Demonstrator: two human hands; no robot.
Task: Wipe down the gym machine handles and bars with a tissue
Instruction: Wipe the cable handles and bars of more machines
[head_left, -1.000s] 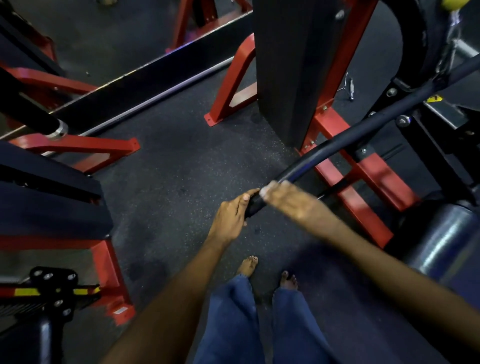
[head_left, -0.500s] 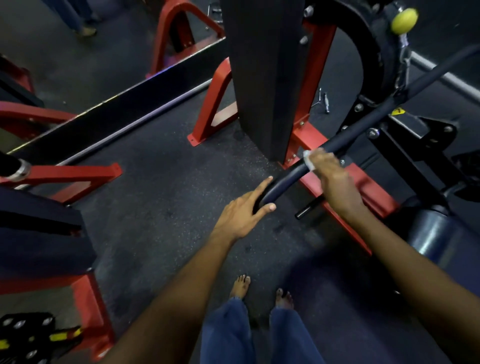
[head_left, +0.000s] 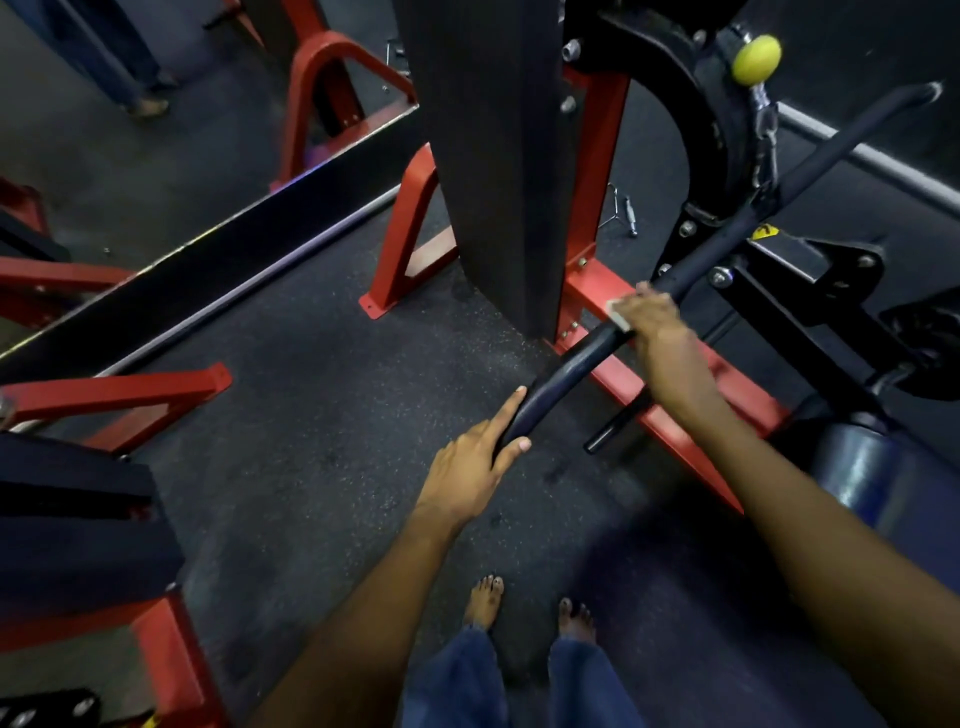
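— What's nearest?

— Two bare feet (head_left: 530, 605) on the dark speckled floor (head_left: 311, 415), with blue trouser legs (head_left: 514, 680) below them at the bottom edge of the view.

— And the hands?

— The left hand (head_left: 470, 460) is at the near end of the black bar (head_left: 566, 364). Its fingers lie straight along the bar's left side and the thumb hooks under the tip (a loose steadying touch, not a closed fist).

— The right one?

— The right hand (head_left: 652, 325) is farther up the same bar, fingers curled over it and pressing a white tissue (head_left: 618, 313) against it. Only a small corner of the tissue shows at the hand's left edge; the hand is motion-blurred.

— Where does the bar run?

— Diagonally up to the right, past a black bracket (head_left: 727, 228) with bolts, to its far end near the upper right corner.

— Behind all that?

— A red frame (head_left: 587, 291) bolted to the floor, a tall black column (head_left: 483, 156) rising from it, and a yellow ball (head_left: 756, 60) above a chain clip (top right). A navy roller pad (head_left: 862, 473) sits at the right edge.
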